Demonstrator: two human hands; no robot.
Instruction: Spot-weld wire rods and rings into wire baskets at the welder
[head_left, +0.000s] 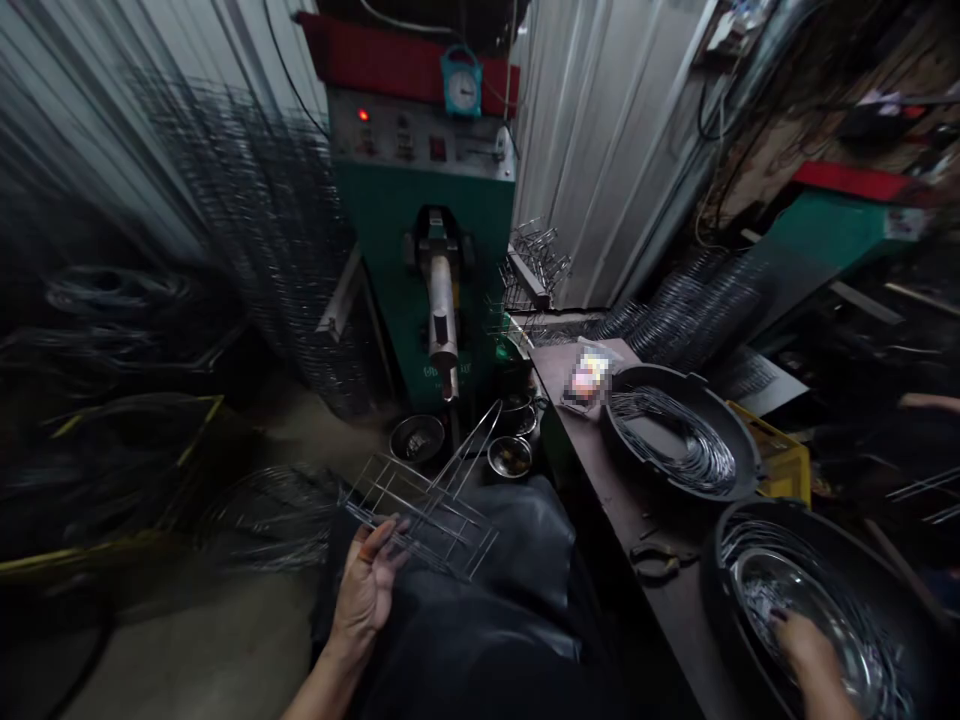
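Observation:
My left hand [371, 580] is closed on the near left edge of a wire rack [431, 505], thumb and fingers pinching its thin bars. The rack is a light frame of crossed metal wires, held tilted above my lap, with two longer wires rising toward the machine. At the lower right my right hand [806, 650] reaches into a shiny metal bowl [844, 610], its fingertips down at the small metal pieces [761, 600]. Those fingertips are dim and blurred, so whether they grip a piece does not show. The bowl rests inside a large black tub [720, 560] among bent wires.
Ahead stands a green machine [382, 220] with a thick metal arm [442, 310] and a blue clock [461, 85]. Beside me, a bench [592, 480] carries pliers [656, 563] and another black tub of wire [679, 430]. Small bowls [510, 457] sit below the machine. A person's arm [930, 402] shows far right.

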